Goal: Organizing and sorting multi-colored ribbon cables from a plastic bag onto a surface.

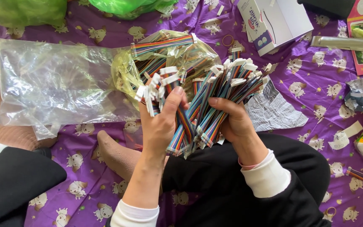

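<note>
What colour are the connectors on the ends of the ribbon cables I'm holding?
White, on rainbow-striped ribbon cables; the head view shows it.

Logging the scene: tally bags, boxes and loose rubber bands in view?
Clear plastic bag: 1
Green plastic bags: 2
White cardboard box: 1
Loose rubber bands: 2
Total: 6
Cable bundles in both hands: too many to count.

both hands, left hand (159, 126) and right hand (232, 120), grip bundles of rainbow ribbon cables (209, 98) above a purple cartoon-print sheet (303, 71).
</note>
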